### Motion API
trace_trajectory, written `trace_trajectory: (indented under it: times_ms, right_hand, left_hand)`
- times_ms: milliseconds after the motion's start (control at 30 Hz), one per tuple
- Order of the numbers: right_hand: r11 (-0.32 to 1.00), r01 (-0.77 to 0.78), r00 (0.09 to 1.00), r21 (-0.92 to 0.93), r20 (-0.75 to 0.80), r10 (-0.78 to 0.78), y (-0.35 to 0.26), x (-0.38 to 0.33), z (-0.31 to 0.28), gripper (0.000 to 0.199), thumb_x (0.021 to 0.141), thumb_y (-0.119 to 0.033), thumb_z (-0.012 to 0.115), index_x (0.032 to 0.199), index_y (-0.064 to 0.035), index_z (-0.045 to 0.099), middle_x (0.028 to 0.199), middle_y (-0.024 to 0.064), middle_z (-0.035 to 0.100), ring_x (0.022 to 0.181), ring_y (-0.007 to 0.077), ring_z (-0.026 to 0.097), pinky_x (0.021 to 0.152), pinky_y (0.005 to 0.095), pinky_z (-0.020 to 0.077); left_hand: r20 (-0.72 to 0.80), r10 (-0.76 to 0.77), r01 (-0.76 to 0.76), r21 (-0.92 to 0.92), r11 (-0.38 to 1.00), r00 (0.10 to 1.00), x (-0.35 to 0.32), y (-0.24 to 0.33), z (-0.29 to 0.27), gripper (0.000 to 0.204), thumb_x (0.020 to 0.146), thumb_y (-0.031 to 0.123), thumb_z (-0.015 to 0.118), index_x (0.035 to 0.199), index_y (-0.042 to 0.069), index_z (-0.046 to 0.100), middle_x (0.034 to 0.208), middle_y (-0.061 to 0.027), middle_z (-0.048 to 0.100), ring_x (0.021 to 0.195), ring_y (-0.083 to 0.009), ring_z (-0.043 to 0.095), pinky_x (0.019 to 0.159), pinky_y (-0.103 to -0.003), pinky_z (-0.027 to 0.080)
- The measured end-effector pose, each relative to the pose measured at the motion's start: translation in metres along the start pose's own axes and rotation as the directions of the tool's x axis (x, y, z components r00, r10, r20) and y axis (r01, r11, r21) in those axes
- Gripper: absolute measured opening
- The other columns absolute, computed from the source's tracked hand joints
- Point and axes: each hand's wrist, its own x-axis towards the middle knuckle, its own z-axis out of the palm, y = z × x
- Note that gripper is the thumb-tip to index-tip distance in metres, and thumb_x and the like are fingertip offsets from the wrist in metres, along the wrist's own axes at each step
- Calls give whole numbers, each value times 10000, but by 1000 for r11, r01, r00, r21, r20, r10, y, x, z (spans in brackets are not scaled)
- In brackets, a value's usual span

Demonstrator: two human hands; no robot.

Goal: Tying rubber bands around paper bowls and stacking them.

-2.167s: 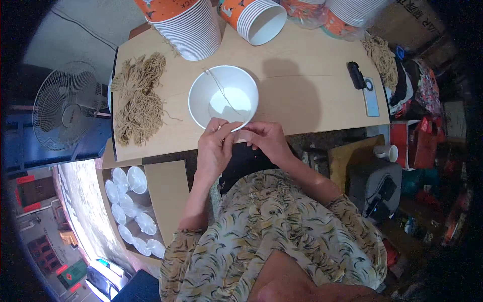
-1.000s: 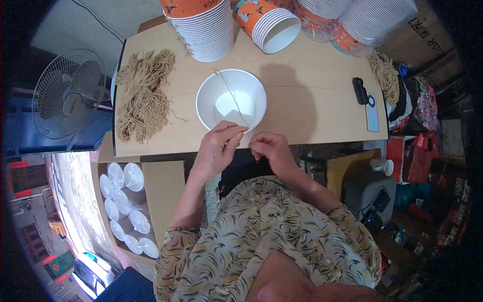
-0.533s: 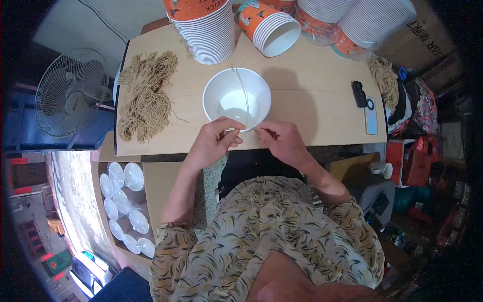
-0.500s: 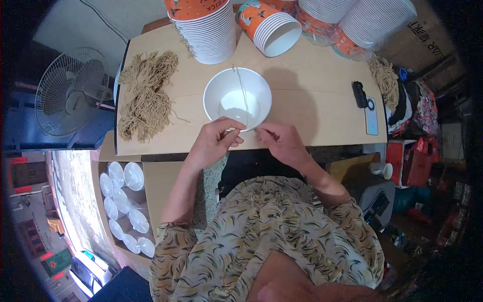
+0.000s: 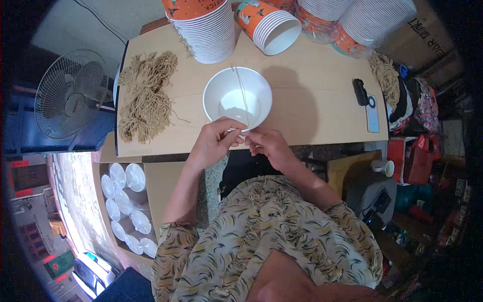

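A white paper bucket (image 5: 213,100) stands near the table's front edge, its mouth facing up at me. A thin tan cord (image 5: 241,86) runs from its far rim across the mouth to the near rim. My left hand (image 5: 212,145) is closed at that near rim, thumb and forefinger pinching the cord's near end. Close against it on the right, my right hand (image 5: 272,147) is curled with its fingertips together at the rim. Whatever lies between those right fingertips is too small to make out. The outside of the bucket's near wall is hidden by my hands.
Bundles of tan cord (image 5: 146,100) lie on the left of the table (image 5: 334,108). Behind stand a tall stack of orange-and-white buckets (image 5: 205,38) and a tipped stack (image 5: 274,32). A phone (image 5: 372,118) lies at right. Left are a fan (image 5: 73,98) and a carton (image 5: 166,186) with clear plastic cups.
My right hand has moved left along the near rim, closing the gap to my left hand. My left hand and the bucket stay in place.
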Motion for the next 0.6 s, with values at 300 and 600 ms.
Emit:
trace_trajectory:
  times_ms: [300, 600]
  right_hand:
    - [943, 188, 967, -273, -117, -226, 27, 11, 7, 229, 930, -214, 720, 1016, -2, 709, 887, 8, 688, 728, 56, 579, 650, 227, 466]
    - [939, 282, 921, -199, -217, -323, 9, -9, 23, 249, 989, -230, 615, 1020, 3, 695, 950, 51, 701, 786, 101, 629, 714, 260, 504]
  left_hand:
    - [-13, 28, -28, 48, 998, 1000, 1, -1, 0, 182, 986, 33, 595, 1128, -36, 685, 1054, -97, 653, 864, -147, 692, 744, -253, 581]
    - [-45, 56, -53, 63, 997, 997, 1, -14, 0, 186, 963, 34, 628, 1128, -7, 703, 995, -89, 675, 771, -132, 672, 669, -251, 544]
